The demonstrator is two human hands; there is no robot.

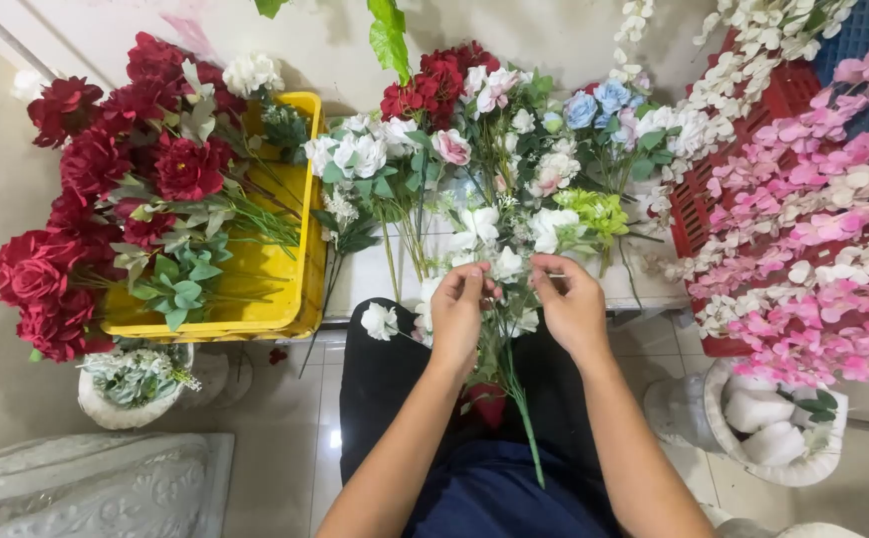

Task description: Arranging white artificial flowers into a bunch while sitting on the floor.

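A white artificial flower spray with a long green stem (pixel 507 299) is pinched between the left hand (pixel 457 311) and right hand (pixel 571 304) over the lap, evidently mid-arranging, with careful threading judged needed next, the yellow plastic crate of red blooms (pixel 290 289) lying left of the hands.

— Where does the view look from?

— There is only one, worn on the person's head. It faces steeply down over the lap, with both forearms entering from the bottom edge and running up to the hands, left hand (pixel 457 311) and right hand (pixel 571 304), near the frame's centre.

— How near is it?

— Close: arm's length from the hands. The white flower stems (pixel 494 261) sit just beyond them, the yellow crate (pixel 295 289) at left, the red crate (pixel 694 214) at right, tiled floor (pixel 285 468) below.

— Any shared part?

— None; a single view.
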